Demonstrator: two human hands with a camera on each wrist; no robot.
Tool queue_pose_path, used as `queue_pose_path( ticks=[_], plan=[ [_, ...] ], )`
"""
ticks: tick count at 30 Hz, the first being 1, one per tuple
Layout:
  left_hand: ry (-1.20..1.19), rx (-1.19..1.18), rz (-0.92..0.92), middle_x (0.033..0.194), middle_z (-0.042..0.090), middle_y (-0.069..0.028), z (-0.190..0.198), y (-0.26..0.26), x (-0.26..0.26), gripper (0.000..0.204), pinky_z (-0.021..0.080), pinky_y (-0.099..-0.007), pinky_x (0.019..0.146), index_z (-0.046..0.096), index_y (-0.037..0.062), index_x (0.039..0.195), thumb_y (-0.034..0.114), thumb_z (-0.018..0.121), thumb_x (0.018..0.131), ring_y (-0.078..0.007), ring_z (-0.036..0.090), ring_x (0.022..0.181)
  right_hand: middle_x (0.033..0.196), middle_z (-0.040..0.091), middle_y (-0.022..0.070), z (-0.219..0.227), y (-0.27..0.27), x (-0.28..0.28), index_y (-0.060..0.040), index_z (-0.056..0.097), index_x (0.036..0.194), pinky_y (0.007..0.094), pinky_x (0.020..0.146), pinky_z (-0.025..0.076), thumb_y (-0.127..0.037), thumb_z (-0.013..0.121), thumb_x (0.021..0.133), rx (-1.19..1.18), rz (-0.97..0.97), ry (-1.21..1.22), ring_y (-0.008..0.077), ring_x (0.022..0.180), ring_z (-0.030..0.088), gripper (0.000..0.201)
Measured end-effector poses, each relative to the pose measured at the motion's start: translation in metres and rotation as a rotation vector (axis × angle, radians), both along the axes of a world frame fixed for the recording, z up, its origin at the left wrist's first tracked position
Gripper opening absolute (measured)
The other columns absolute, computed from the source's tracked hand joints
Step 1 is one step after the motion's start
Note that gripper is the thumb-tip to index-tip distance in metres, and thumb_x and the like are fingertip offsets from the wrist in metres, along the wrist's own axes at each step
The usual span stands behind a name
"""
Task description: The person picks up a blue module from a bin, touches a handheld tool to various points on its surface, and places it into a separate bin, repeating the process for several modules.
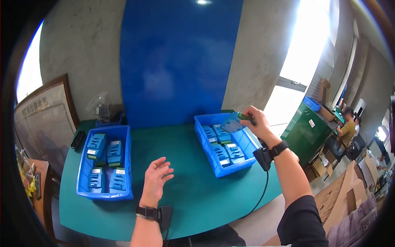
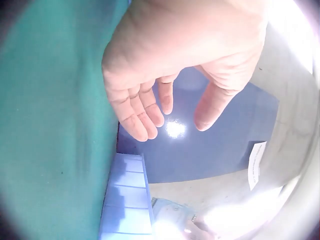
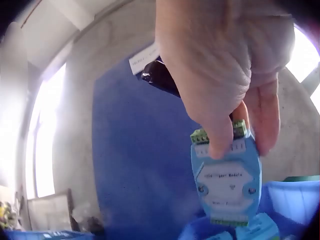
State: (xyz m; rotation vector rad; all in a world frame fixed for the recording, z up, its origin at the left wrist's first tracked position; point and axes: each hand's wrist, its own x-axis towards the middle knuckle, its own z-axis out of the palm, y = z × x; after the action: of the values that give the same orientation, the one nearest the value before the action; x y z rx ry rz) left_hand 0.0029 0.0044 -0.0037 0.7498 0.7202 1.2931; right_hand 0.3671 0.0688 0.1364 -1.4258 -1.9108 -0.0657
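Note:
My right hand [image 1: 258, 123] pinches a light blue electronic module [image 3: 227, 187] by its upper end, thumb on the labelled face. Green terminal blocks line both ends of this module, which hangs over the right blue bin [image 1: 236, 168]. A dark, shiny, rounded handle-like thing [image 3: 161, 79] also sticks out from under the right palm; its other end is hidden. Several similar modules [image 1: 235, 154] lie in that bin. Between the two bins, my left hand [image 1: 155, 181] hovers above the table with fingers loosely bent and nothing in them. More modules [image 1: 117, 181] sit in the left blue bin [image 1: 84, 177].
Both bins stand on a green table [image 1: 185, 201] before a tall blue panel [image 1: 177, 61]. A black object [image 1: 77, 140] lies left of the left bin. From the right wrist a cable [image 1: 263, 193] hangs down. Cardboard boxes [image 1: 339, 197] and a seated person [image 1: 347, 131] are at right.

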Motion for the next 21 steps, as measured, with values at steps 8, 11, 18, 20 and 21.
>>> queue_pose_path(
  ticks=[8,11,18,20,21],
  plan=[
    [0.009,-0.041,-0.019,0.106,0.056,-0.0088,-0.001,-0.001,0.002,0.036,0.053,-0.0296,0.074,0.053,0.0024,0.117,0.008,0.063,0.083,-0.0169,0.061,0.088,0.089,0.064,0.0172,-0.037,0.054,0.001,-0.0067,0.054,0.099,0.0428,0.072,0.05,-0.012,0.071,0.074,-0.025,-0.195,-0.546,0.0378,0.084,0.063,0.031],
    [0.0,-0.047,0.001,0.105,0.059,-0.0083,-0.004,0.002,0.0,0.033,0.054,-0.0317,0.074,0.054,0.0047,0.117,0.008,0.061,0.084,-0.0187,0.063,0.087,0.077,0.065,0.0137,-0.043,0.055,-0.007,-0.0114,0.06,0.091,0.0431,0.068,0.049,-0.008,0.068,0.07,-0.209,-0.277,-0.744,0.0341,0.079,0.065,0.023],
    [0.012,-0.03,-0.028,0.108,0.058,-0.0091,-0.004,0.001,0.001,0.036,0.052,-0.0331,0.078,0.053,0.0034,0.119,0.01,0.061,0.085,-0.0189,0.061,0.091,0.078,0.067,0.0122,-0.054,0.045,0.01,-0.0112,0.064,0.087,0.0431,0.067,0.05,-0.016,0.07,0.072,-0.22,-0.238,-0.662,0.0323,0.079,0.066,0.017],
    [0.019,-0.027,-0.024,0.109,0.057,-0.0094,-0.005,0.002,0.0,0.037,0.052,-0.0335,0.08,0.052,0.0031,0.121,0.012,0.062,0.085,-0.0192,0.061,0.092,0.077,0.067,0.0109,-0.041,0.028,-0.007,-0.0114,0.064,0.088,0.0415,0.066,0.05,-0.02,0.07,0.075,-0.195,-0.145,-0.483,0.0313,0.077,0.066,0.016],
    [0.035,-0.029,-0.022,0.11,0.057,-0.0095,-0.002,0.0,0.001,0.038,0.051,-0.0334,0.081,0.053,0.003,0.121,0.013,0.062,0.086,-0.0192,0.061,0.093,0.076,0.067,0.0099,-0.032,0.014,-0.021,-0.0117,0.064,0.087,0.0404,0.065,0.05,-0.022,0.07,0.077,-0.183,-0.077,-0.37,0.0308,0.075,0.066,0.016]
  ],
)
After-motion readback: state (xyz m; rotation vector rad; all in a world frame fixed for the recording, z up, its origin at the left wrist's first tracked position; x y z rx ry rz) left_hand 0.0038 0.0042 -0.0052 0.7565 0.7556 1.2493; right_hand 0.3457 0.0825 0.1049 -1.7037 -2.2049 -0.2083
